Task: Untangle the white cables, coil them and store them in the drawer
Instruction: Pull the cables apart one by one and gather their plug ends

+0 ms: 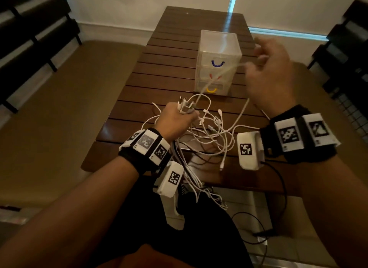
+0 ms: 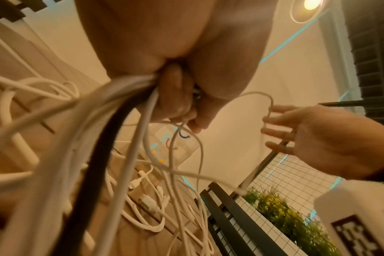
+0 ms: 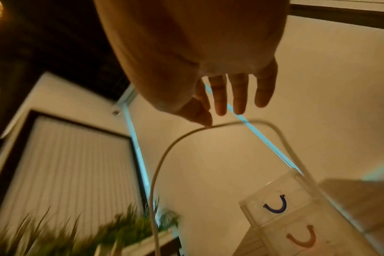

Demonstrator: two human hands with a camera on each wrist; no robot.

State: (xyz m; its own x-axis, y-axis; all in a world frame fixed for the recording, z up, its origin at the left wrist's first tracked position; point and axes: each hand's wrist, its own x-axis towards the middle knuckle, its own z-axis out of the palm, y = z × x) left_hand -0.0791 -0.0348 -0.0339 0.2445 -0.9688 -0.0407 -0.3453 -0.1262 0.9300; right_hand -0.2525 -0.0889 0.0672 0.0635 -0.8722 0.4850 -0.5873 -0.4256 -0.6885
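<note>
Several white cables (image 1: pixel 209 132) bunched in left hand (image 1: pixel 175 118), one looping to right hand (image 1: pixel 270 72)

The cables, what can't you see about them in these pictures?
- How many white cables there are: head view, tangled and overlapping.
- Plug types in the left hand: too small, partly hidden by fingers.
- Whether the right hand really grips the raised cable: all views motion-blurred.
- Inside the drawer unit: frosted walls.
- Cable ends below the table edge: wrist camera hides them.
</note>
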